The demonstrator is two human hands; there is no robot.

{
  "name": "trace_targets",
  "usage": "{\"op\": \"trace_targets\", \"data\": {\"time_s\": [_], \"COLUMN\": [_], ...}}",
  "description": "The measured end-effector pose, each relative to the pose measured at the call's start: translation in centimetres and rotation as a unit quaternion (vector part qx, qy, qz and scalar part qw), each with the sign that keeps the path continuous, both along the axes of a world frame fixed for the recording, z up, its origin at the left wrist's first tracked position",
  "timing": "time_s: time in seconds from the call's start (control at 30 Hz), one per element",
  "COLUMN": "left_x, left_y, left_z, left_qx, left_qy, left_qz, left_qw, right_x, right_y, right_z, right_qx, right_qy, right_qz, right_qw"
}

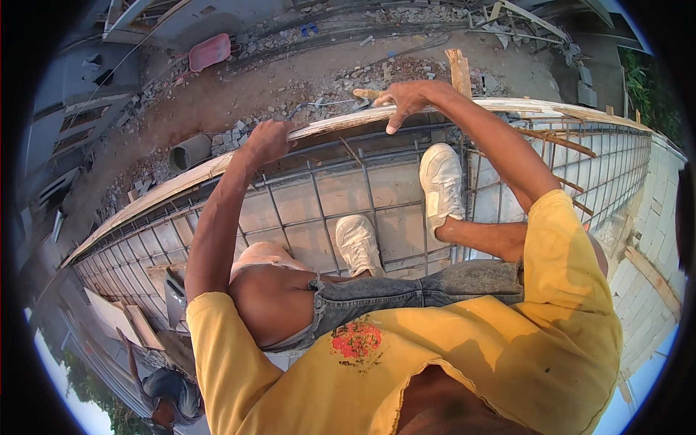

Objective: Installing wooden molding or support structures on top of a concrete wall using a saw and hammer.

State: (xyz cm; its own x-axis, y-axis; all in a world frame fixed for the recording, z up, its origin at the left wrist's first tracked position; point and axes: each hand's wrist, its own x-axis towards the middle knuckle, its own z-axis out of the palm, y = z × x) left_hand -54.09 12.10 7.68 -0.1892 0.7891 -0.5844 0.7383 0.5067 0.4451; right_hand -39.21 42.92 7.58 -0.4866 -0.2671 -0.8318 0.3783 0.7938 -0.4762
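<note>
A long wooden board (336, 123) stands on edge across the view, curving with the lens. My left hand (271, 142) is closed over its upper edge, left of the middle. Further right, my right hand (407, 98) is at the same edge with fingers apart, the index finger stretched left and the thumb on the near side. A grid of steel rebar (315, 190) lies on the near side of the board. My feet, in white shoes (442, 181), are among the bars over pale panels (290, 210).
An upright wood piece (458, 72) rises beyond the board near my right forearm. Rusty bars (558, 142) stick out at right. Below lie rubble, a concrete pipe (190, 154) and a red wheelbarrow tray (210, 52). Another person (172, 391) is at lower left. A block wall (656, 210) stands right.
</note>
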Motion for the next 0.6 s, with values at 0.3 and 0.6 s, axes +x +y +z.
{"op": "trace_targets", "data": {"time_s": [0.3, 0.6], "left_x": [0.1, 0.5], "left_y": [-0.4, 0.7], "left_z": [0.3, 0.6], "left_qx": [0.047, 0.032], "left_qy": [0.016, 0.01], "left_qz": [-0.011, -0.021], "left_qw": [0.999, 0.999], "right_x": [0.1, -2.5], "right_y": [2.5, 1.2], "right_z": [-1.0, -6.8], "right_qx": [-0.07, 0.185], "right_qy": [-0.011, 0.09], "right_qz": [-0.159, 0.155], "right_qw": [0.985, 0.966]}}
